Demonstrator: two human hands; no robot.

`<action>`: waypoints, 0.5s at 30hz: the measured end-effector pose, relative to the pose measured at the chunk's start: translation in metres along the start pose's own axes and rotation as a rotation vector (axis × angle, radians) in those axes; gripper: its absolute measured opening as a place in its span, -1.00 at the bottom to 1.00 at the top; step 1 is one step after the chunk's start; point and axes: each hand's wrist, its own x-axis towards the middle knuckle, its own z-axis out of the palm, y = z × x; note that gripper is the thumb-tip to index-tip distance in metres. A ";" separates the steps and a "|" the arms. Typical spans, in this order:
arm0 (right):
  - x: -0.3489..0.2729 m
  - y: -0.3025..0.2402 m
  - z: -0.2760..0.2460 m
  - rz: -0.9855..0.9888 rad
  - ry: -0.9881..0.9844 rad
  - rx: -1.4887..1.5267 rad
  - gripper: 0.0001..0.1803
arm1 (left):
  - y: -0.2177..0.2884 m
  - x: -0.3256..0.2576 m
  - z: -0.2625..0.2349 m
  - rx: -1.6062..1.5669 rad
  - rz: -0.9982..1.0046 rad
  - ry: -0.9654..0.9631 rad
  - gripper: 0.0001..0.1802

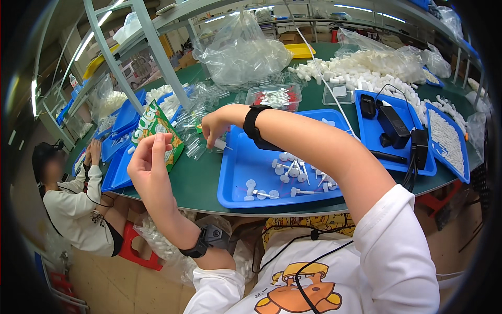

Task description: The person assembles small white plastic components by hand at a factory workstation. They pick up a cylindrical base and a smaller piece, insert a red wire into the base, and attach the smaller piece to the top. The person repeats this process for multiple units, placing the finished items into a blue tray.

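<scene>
Head view: right hand [215, 125] reaches across to the left edge of the blue tray [238, 172], its grip pinched on a small white tube [220, 144] held just above the green surface [196, 180]. Left hand [148, 157] is raised, its grip narrow, fingertips together; whether it holds anything cannot be told. White parts [293, 170] lie in the tray. Clear tubes [193, 131] lie beside the right hand.

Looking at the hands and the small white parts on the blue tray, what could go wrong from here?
1. The right hand pinches a small white part above the bare green table, left of the blue tray; if dropped, it may roll off the near edge.
2. The left hand is raised close to the green snack bag and might knock it.
3. The right forearm crosses over the tray and could sweep loose parts about.
</scene>
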 end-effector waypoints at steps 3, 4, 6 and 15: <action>0.003 0.012 -0.002 -0.074 0.079 0.053 -0.60 | -0.001 0.001 0.004 -0.011 0.003 -0.039 -0.81; 0.004 0.017 -0.004 -0.110 0.125 0.063 -0.61 | -0.001 0.000 0.007 -0.012 -0.007 -0.057 -0.81; 0.002 0.020 -0.008 -0.186 0.213 0.082 -0.64 | -0.002 0.000 0.011 0.001 -0.024 -0.101 -0.81; -0.106 -0.008 -0.041 -0.257 0.351 0.156 -0.63 | -0.011 -0.003 0.026 0.184 -0.079 -0.313 -0.70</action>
